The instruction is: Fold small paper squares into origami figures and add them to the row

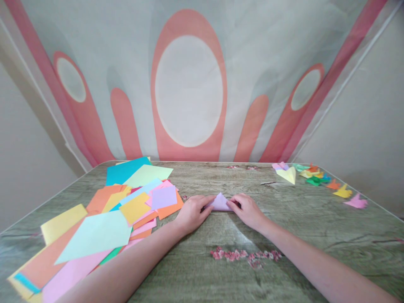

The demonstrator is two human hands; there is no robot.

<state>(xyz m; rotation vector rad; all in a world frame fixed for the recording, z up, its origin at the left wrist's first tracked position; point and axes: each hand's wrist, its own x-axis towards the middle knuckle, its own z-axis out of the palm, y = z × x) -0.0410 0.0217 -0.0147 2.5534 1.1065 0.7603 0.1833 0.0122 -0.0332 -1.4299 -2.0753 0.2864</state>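
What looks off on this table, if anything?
Nothing looks spilled or clearly damaged. Only the loose paper sheets at the left of the table look untidy, overlapping at mismatched angles. The folded lilac paper between left hand and right hand looks fine.

Moderately bright, soft indoor light; source outside my view. Pale sheen on worktop (183, 269) just below my right hand (248, 209), darker band along left wall (25, 155). Wall hanging (189, 92) hazy, low in contrast. Small folded papers (343, 192) at right soft, details smeared. Wide lens stretches my forearms (303, 250) toward bottom corners.
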